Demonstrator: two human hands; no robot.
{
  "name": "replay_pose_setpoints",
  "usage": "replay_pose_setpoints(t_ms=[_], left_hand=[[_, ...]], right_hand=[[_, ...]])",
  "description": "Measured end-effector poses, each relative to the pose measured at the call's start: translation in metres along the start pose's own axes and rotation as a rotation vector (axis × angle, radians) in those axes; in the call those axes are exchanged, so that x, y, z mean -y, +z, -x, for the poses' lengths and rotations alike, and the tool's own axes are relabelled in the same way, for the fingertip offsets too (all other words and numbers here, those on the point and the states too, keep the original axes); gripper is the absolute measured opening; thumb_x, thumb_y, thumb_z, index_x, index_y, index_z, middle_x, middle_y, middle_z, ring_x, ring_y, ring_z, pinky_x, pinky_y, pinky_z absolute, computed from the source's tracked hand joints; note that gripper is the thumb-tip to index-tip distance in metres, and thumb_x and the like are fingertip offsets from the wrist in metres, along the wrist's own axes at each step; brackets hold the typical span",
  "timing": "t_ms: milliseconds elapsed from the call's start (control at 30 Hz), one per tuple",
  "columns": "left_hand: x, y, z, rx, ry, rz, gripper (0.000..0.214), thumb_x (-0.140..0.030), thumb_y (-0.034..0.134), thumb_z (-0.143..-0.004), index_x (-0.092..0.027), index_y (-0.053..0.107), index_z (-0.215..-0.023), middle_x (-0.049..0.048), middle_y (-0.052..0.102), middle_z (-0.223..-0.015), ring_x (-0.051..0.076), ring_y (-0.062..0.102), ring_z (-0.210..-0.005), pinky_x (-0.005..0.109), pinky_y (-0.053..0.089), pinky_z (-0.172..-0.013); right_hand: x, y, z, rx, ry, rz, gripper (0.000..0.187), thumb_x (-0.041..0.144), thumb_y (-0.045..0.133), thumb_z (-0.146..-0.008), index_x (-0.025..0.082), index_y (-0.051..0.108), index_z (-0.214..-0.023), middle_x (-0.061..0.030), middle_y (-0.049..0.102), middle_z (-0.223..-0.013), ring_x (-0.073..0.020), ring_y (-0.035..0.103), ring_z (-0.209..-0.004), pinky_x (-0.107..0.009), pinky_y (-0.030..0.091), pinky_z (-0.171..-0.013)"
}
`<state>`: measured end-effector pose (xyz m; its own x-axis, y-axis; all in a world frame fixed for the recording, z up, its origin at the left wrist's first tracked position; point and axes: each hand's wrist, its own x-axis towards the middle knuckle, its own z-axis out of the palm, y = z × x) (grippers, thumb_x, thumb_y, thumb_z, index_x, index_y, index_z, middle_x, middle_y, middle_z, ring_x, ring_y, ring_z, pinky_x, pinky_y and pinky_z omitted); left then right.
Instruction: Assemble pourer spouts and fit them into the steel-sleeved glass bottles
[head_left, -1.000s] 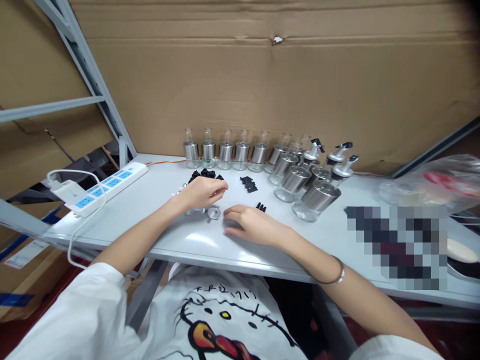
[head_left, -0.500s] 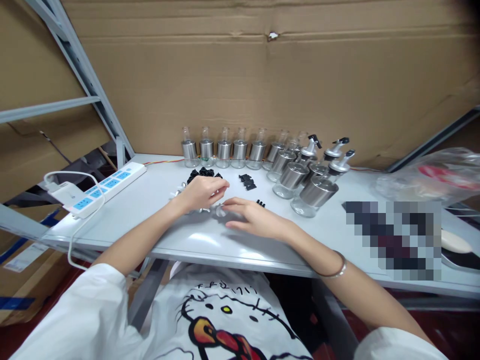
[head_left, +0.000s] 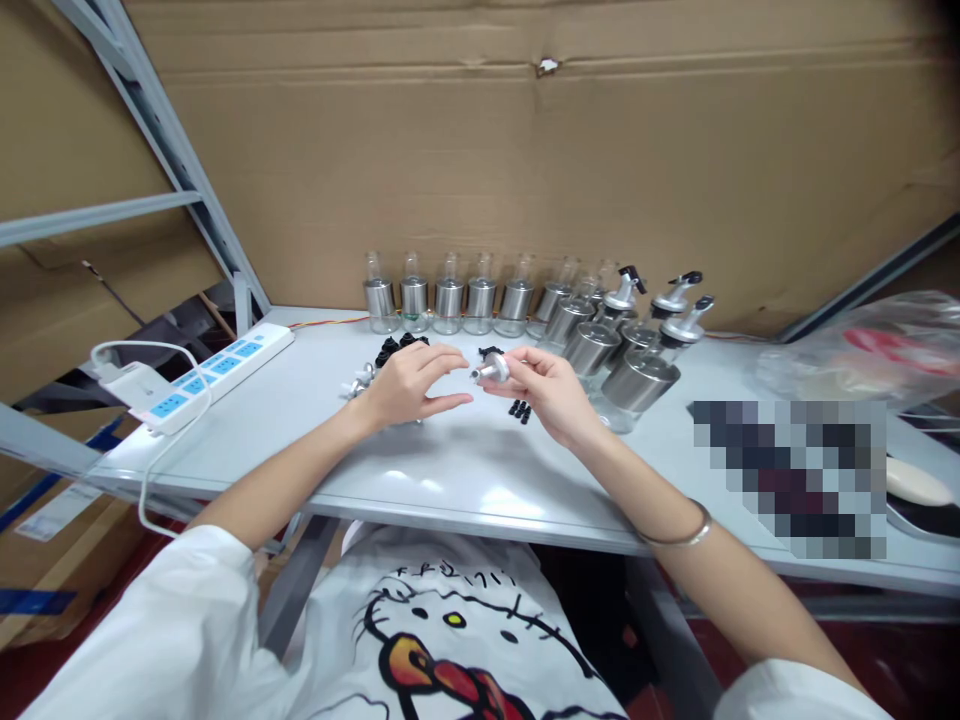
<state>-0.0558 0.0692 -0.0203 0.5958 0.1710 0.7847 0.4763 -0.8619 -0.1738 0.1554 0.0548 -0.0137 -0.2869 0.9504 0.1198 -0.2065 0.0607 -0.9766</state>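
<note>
Between the fingers of my right hand is a silver pourer spout, raised above the table with its narrow end towards the left. My left hand is held just left of it, thumb and fingers apart, holding nothing. More silver spouts lie beside and partly behind my left hand. Black stoppers are heaped just beyond that hand. A small group of black pieces lies under my right hand. Other black parts show partly behind the held spout.
Several glass bottles with steel sleeves line the back. At the right, bottles fitted with pourers stand close to my right hand. A white power strip lies left, and a plastic bag lies far right near a blurred-out patch.
My right hand has picked up a silver pourer spout from the table and lifted it up and to the right. My left hand's fingers have spread apart.
</note>
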Motion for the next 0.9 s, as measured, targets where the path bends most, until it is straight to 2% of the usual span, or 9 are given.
replay_pose_setpoints(t_ms=[133,267,367,567,700,767,900], left_hand=[[-0.0048,0.0029,0.0003,0.049,-0.129,0.062,0.021,-0.037,0.052,-0.093,-0.017,0.057,-0.096,0.0054,0.069,-0.082,0.016,0.065,-0.077,0.029,0.049,-0.072],[-0.0074,0.0039,-0.0004,-0.011,-0.235,0.159,0.023,-0.033,0.043,-0.097,-0.016,0.057,-0.095,0.0055,0.069,-0.083,0.013,0.062,-0.070,0.027,0.049,-0.071],[-0.0059,0.0048,0.0005,-0.032,-0.219,0.150,0.023,-0.031,0.041,-0.098,-0.016,0.058,-0.093,0.0057,0.069,-0.084,0.013,0.062,-0.071,0.027,0.047,-0.070],[-0.0030,0.0040,0.0015,0.067,-0.154,0.058,0.026,-0.028,0.033,-0.100,-0.017,0.056,-0.095,0.0060,0.069,-0.083,0.014,0.064,-0.076,0.028,0.045,-0.070],[-0.0036,0.0035,0.0017,0.059,-0.112,0.046,0.025,-0.023,0.029,-0.100,-0.017,0.053,-0.095,0.0053,0.067,-0.081,0.013,0.060,-0.070,0.027,0.043,-0.067],[-0.0037,0.0039,0.0023,0.072,-0.131,0.048,0.026,-0.024,0.028,-0.101,-0.017,0.052,-0.095,0.0056,0.067,-0.081,0.013,0.059,-0.069,0.027,0.043,-0.067],[-0.0042,0.0055,0.0028,0.125,-0.173,0.043,0.030,-0.029,0.026,-0.101,-0.018,0.053,-0.093,0.0051,0.066,-0.080,0.014,0.058,-0.069,0.028,0.042,-0.068]], right_hand=[[-0.0016,-0.0001,0.0008,0.067,0.141,-0.051,0.041,0.053,0.078,-0.063,0.018,0.060,-0.074,-0.0031,0.073,-0.076,-0.0185,0.072,-0.078,-0.036,0.056,-0.083],[-0.0021,0.0015,0.0029,0.210,0.150,0.072,0.041,0.055,0.074,-0.066,0.016,0.067,-0.076,-0.0048,0.073,-0.077,-0.0164,0.070,-0.078,-0.032,0.055,-0.079],[-0.0027,0.0026,0.0040,0.316,0.152,0.121,0.038,0.052,0.073,-0.069,0.015,0.069,-0.076,-0.0040,0.071,-0.077,-0.0150,0.068,-0.077,-0.033,0.053,-0.080],[-0.0004,0.0012,0.0053,0.412,0.171,0.190,0.030,0.044,0.074,-0.071,0.016,0.072,-0.081,-0.0038,0.072,-0.079,-0.0154,0.067,-0.079,-0.037,0.050,-0.087],[0.0023,0.0012,0.0067,0.490,0.164,0.250,0.025,0.040,0.073,-0.072,0.015,0.071,-0.078,-0.0036,0.072,-0.082,-0.0146,0.066,-0.081,-0.035,0.050,-0.086],[0.0021,0.0016,0.0068,0.494,0.172,0.256,0.026,0.039,0.073,-0.072,0.015,0.068,-0.080,-0.0031,0.070,-0.083,-0.0136,0.065,-0.079,-0.032,0.051,-0.082],[0.0007,0.0012,0.0055,0.393,0.148,0.219,0.031,0.042,0.073,-0.072,0.018,0.060,-0.087,-0.0003,0.065,-0.082,-0.0129,0.063,-0.077,-0.030,0.052,-0.073]])
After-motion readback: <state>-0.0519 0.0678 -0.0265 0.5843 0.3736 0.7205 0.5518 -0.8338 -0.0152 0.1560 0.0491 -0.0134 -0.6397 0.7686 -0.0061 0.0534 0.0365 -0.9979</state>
